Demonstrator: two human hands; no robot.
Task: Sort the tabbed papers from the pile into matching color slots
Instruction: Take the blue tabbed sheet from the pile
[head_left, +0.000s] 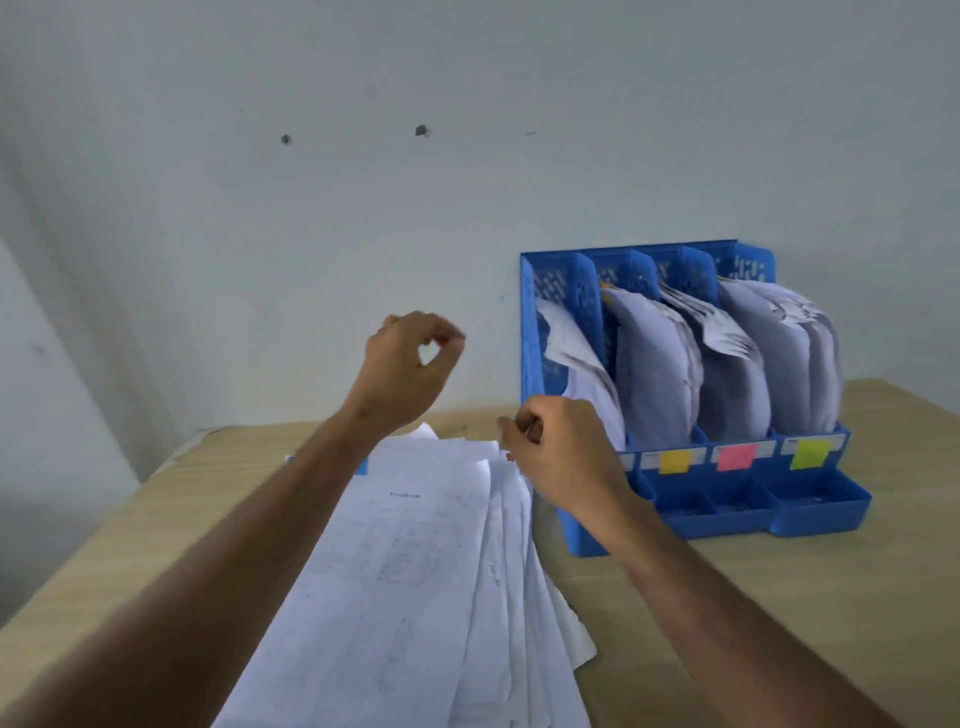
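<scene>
One fanned pile of papers (415, 561) lies nearest me on the wooden surface (779, 597). My right hand (563, 457) pinches the pile's far edge; my left hand (402, 366) hovers above, thumb and fingertip touching, holding nothing. Far right, one blue organizer (810, 512), four slots stuffed with paper. I count three visible tabs: yellow (674, 461), pink (735, 457), green (808, 452).

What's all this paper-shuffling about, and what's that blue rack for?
A person is filing loose white printed sheets, spread on a pale wooden table, into a blue plastic four-slot file rack. Three slots visibly carry yellow, pink and green sticky tabs; the right hand hides the first label. All four slots already hold papers. That hand pinches at the pile's far edge, while the left hand is raised above it, fingers curled, holding nothing visible.
</scene>
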